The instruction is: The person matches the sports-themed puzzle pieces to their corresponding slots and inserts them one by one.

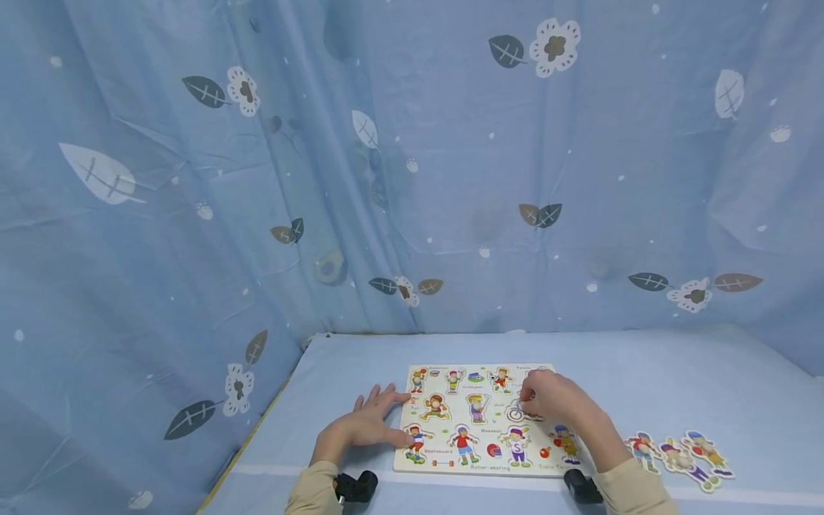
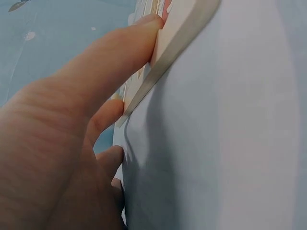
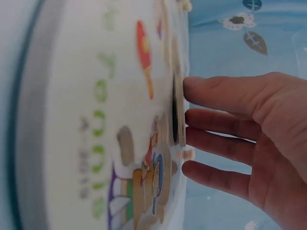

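A wooden puzzle board [image 1: 444,465] printed with sports figures lies flat in front of me. My left hand [image 1: 370,423] is at its left edge, fingers spread, with the thumb [image 2: 139,38] resting on the board's face near the rim. Over the board's right side, my right hand [image 1: 558,398] pinches a thin puzzle piece [image 3: 179,108], seen edge-on close over the board in the right wrist view. Beside those fingers a bicycle picture [image 1: 515,412] shows in the head view, partly covered by the hand. The front of the held piece is mostly hidden.
Several loose figure pieces [image 1: 679,458] lie on the light-blue table cover [image 1: 360,354], right of the board beyond the right forearm. A blue patterned curtain [image 1: 450,179] hangs behind and to the left of the table.
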Action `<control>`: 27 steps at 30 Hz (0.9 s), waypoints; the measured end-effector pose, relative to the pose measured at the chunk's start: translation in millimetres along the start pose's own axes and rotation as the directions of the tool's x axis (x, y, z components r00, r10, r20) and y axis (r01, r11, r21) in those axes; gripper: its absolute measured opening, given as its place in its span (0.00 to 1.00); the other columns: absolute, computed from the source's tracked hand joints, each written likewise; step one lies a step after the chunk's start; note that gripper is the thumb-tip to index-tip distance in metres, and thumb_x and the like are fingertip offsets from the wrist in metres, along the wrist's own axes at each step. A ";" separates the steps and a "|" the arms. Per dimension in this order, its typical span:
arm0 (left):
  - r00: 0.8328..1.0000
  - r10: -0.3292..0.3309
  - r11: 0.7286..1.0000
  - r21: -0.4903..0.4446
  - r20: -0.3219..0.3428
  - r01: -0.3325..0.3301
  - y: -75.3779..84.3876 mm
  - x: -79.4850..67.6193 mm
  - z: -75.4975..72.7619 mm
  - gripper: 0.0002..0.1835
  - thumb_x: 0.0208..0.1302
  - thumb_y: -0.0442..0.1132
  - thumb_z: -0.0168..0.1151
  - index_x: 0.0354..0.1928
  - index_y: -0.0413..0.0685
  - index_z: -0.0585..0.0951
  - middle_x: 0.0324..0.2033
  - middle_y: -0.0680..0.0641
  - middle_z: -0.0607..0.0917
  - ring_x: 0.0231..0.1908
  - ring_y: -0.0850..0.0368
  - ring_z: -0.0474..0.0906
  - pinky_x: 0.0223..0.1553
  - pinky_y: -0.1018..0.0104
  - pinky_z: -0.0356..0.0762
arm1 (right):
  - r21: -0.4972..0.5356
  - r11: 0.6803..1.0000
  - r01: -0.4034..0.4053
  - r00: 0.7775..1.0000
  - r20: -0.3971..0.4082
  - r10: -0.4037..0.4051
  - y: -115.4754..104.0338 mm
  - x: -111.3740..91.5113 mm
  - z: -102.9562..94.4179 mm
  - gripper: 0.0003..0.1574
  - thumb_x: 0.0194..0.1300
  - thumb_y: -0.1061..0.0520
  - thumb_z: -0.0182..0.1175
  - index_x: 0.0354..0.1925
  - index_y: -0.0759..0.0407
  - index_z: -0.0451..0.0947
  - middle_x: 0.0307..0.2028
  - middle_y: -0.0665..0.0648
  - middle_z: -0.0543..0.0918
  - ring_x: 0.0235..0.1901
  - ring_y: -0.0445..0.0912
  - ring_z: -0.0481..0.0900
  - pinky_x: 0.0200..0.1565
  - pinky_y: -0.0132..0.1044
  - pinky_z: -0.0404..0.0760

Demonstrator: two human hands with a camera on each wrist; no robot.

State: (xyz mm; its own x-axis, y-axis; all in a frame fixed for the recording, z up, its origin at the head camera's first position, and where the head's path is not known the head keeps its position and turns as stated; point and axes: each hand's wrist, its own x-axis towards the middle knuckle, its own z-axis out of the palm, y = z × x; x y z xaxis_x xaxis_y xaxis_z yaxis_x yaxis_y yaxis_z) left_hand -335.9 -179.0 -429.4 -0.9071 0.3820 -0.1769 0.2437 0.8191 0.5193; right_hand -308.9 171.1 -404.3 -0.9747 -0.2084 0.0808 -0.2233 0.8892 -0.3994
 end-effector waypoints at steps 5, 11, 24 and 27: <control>1.000 -0.002 1.000 -0.014 0.006 0.002 -0.6 1.9 0.7 0.49 0.45 0.66 0.72 0.71 0.61 0.69 0.77 0.40 0.54 0.77 0.38 0.37 0.74 0.35 0.33 | -0.030 1.000 -0.001 1.000 -0.011 0.001 -0.8 -0.4 4.8 0.06 0.60 0.62 0.68 0.28 0.54 0.81 0.30 0.49 0.79 0.27 0.43 0.72 0.32 0.40 0.76; 1.000 0.004 1.000 0.001 0.005 -0.004 -1.0 1.0 0.7 0.48 0.46 0.65 0.72 0.71 0.61 0.69 0.77 0.40 0.54 0.77 0.38 0.38 0.74 0.35 0.33 | -0.092 0.996 0.001 0.999 -0.045 -0.005 -3.9 1.0 12.8 0.10 0.59 0.61 0.69 0.25 0.53 0.78 0.27 0.49 0.76 0.26 0.43 0.69 0.30 0.39 0.73; 1.000 0.006 1.000 -0.002 0.004 -0.006 -2.6 -0.2 -1.6 0.48 0.46 0.66 0.72 0.71 0.62 0.69 0.77 0.41 0.53 0.77 0.38 0.37 0.74 0.36 0.33 | -0.112 0.994 0.001 0.998 -0.058 -0.007 -9.7 -0.9 13.1 0.09 0.61 0.61 0.68 0.25 0.54 0.79 0.27 0.49 0.75 0.28 0.43 0.69 0.31 0.39 0.74; 1.000 0.008 1.000 0.000 0.004 -0.008 -3.2 1.7 -0.4 0.48 0.46 0.66 0.72 0.71 0.62 0.69 0.77 0.41 0.53 0.77 0.37 0.37 0.74 0.36 0.33 | -0.095 0.995 -0.004 0.999 -0.048 0.000 -6.9 -2.3 12.6 0.07 0.61 0.60 0.67 0.27 0.54 0.81 0.29 0.48 0.78 0.28 0.42 0.70 0.33 0.40 0.76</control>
State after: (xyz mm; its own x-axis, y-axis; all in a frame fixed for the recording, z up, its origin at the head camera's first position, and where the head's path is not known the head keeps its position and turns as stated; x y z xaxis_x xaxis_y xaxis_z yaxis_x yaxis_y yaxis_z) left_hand -338.3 -181.1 -431.0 -0.9037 0.3903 -0.1764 0.2507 0.8159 0.5209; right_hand -305.0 160.3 -413.2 -0.9741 -0.1889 0.1246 -0.2191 0.9249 -0.3109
